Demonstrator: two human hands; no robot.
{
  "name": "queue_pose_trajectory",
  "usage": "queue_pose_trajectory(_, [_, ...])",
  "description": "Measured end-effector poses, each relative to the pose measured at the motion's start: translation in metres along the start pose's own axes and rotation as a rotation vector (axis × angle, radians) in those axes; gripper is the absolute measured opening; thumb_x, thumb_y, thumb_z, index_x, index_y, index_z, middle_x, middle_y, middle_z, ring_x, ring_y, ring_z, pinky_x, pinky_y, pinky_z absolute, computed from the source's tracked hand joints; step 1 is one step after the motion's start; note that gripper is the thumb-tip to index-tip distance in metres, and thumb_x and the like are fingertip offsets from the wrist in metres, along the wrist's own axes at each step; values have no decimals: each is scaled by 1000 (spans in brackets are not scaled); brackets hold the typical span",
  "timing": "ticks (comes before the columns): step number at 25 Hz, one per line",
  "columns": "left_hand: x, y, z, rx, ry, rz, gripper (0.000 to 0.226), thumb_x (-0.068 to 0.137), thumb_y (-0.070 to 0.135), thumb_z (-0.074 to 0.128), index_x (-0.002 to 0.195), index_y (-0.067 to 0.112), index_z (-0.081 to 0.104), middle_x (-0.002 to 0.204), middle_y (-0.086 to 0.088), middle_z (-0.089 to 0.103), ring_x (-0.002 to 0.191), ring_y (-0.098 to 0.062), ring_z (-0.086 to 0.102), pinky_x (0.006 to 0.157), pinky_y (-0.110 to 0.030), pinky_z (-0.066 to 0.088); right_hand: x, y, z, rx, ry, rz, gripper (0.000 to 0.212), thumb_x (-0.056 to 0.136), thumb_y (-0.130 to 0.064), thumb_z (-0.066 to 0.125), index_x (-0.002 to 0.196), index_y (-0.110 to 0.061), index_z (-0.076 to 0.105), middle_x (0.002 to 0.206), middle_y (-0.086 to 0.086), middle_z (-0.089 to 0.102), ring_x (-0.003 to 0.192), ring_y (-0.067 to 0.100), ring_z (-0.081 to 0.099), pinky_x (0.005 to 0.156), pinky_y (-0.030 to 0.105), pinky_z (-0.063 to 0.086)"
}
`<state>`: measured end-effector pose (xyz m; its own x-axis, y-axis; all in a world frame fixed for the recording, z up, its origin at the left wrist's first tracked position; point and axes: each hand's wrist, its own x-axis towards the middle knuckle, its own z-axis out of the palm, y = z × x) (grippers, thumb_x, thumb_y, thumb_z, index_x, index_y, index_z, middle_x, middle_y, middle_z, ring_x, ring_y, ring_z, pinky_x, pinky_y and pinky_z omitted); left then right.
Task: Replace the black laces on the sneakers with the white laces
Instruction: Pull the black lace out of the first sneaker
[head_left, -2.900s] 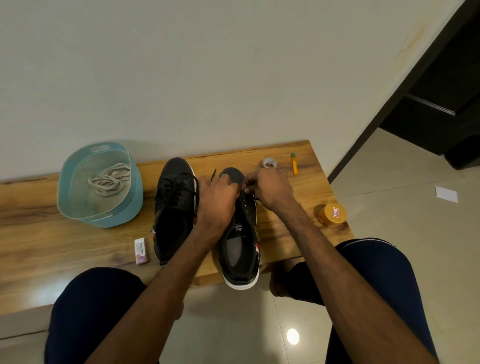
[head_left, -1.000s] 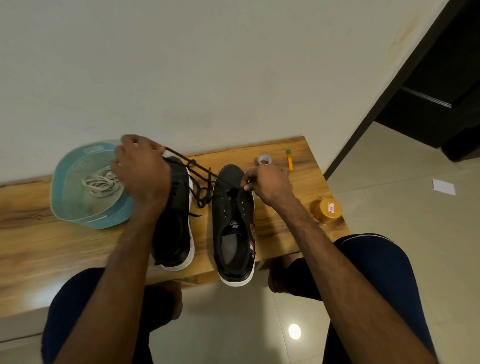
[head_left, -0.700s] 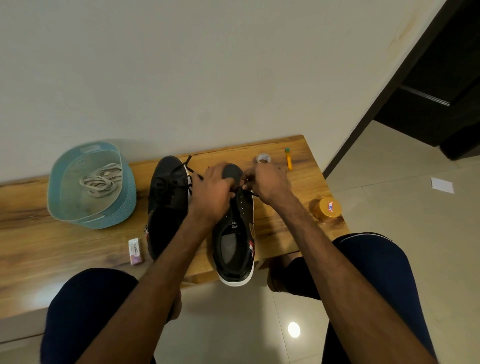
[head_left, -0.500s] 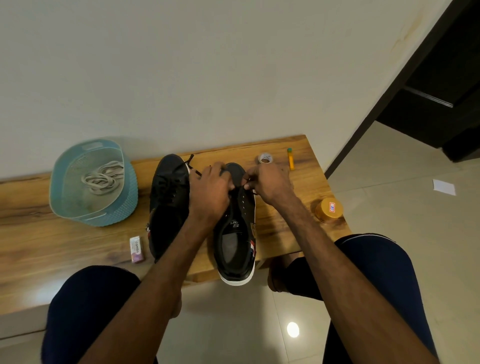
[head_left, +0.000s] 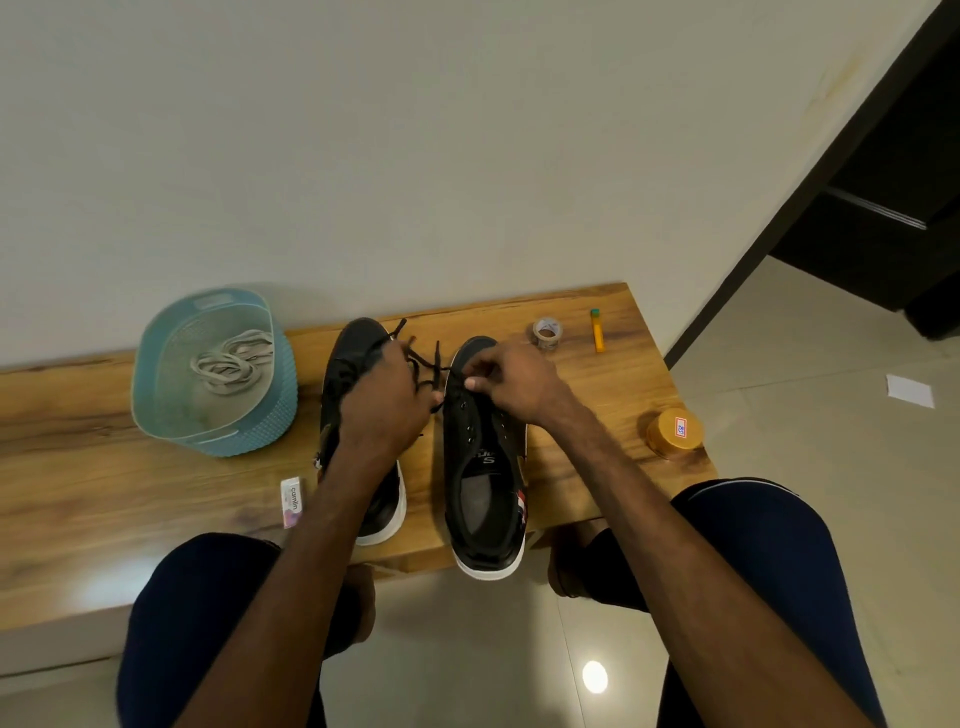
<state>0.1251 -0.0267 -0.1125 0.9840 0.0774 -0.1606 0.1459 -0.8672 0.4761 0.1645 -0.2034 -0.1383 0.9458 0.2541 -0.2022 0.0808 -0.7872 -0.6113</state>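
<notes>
Black lace (head_left: 427, 370) in curled fingers of left hand (head_left: 387, 410) and right hand (head_left: 514, 382), teal basket (head_left: 260, 421) alongside.

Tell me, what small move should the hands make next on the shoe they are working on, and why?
Probably draw the black lace out of the last holes near the toe. The shoe shows empty holes lower down, the left hand grips the loose strands, and the right hand pinches it at the toe end. The white laces lie unused in the basket.
</notes>
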Motion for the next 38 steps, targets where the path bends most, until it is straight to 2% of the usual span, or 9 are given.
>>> queue_pose_trajectory(10, [-22,2,44,-258,-238,-52,75,83,56,66,138,14,38,131,-7,55,119,-29,56,93,-37,49,2,-17,16,-303,58,-34,28,83,-14,62,106,-29,67,110,-4,59,109,22,56,89,46,39])
queue_pose_trajectory(15, [-42,6,70,-276,-143,-51,65,96,46,47,146,8,31,145,-12,40,132,-27,42,108,-42,40,2,-18,18,-183,129,-65,9,87,-9,63,92,-15,68,98,4,66,94,25,62,85,40,50])
queue_pose_trajectory(18, [-48,12,79,-249,-53,-57,69,100,43,42,152,3,20,155,-17,31,142,-29,32,117,-41,29,-6,-22,-6,83,317,30,7,88,-13,69,84,-18,66,88,-2,66,82,14,61,79,31,51])
queue_pose_trajectory(21, [-48,15,83,-212,-4,-64,72,101,42,41,153,2,15,158,-16,26,144,-28,30,117,-37,26,-17,-14,-52,-12,566,137,5,89,-21,71,93,-18,71,91,-4,70,80,12,61,76,30,51])
queue_pose_trajectory(24, [-50,16,84,-200,25,-58,69,100,42,42,152,4,18,154,-14,33,139,-28,37,114,-37,32,-19,-8,-61,-443,257,245,25,91,-18,68,115,-21,68,115,3,65,106,24,58,89,40,50])
queue_pose_trajectory(26, [-49,17,84,-217,34,-66,65,100,41,42,151,5,22,150,-15,39,134,-28,43,111,-38,36,-13,-12,-41,-415,74,125,42,89,-18,70,129,-26,61,129,4,54,121,26,48,96,45,49])
queue_pose_trajectory(29, [-49,17,82,-268,73,-35,60,98,40,36,148,8,28,143,-14,49,127,-30,51,104,-44,44,-9,-28,-5,-449,-14,-110,33,91,-23,66,124,-24,64,126,4,54,120,27,49,95,45,47])
queue_pose_trajectory(33, [-49,16,82,-269,63,-21,59,100,37,35,150,7,26,148,-13,45,131,-28,47,107,-43,42,-10,-27,8,-411,125,-124,15,91,-20,63,104,-25,70,106,-3,66,105,21,59,93,42,45])
queue_pose_trajectory(38, [-49,17,82,-246,90,-4,57,102,38,33,149,5,29,147,-14,44,134,-26,44,112,-39,38,-20,-14,-63,210,634,30,8,90,-24,70,95,-19,74,93,-6,73,80,8,63,70,25,51])
